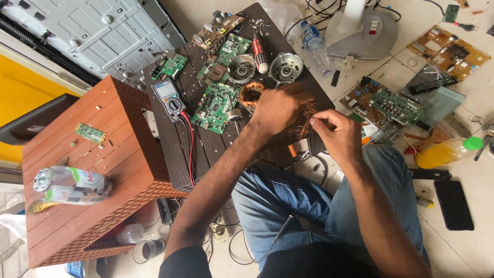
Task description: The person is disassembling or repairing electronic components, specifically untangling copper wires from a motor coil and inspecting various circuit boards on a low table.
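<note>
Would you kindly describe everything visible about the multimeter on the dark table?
The multimeter is a dark handheld unit with a pale screen above a round dial. It lies flat, tilted diagonally, near the left edge of the dark slatted table. A red lead runs from its lower end toward the table's front. Neither hand touches it.

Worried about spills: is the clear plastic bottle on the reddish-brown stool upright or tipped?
Tipped: the clear plastic bottle lies on its side on the reddish-brown stool, its cap end pointing left.
</note>
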